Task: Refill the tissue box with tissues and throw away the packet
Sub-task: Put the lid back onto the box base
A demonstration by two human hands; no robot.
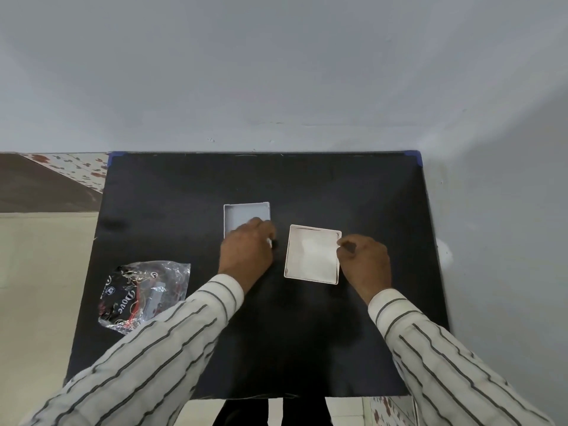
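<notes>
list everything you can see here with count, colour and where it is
table: 1, black top with blue corner guards, against the wall
open box: 1, white, right of centre, something white inside
open box part: 1, white, centre, farther back, looks empty
packet: 1, clear plastic with black and red print, near-left of table
wall: 1, grey, behind table
sleeves: 2, white with dark stripes
hands: 2; left hand at open box part, right hand at open box
</notes>
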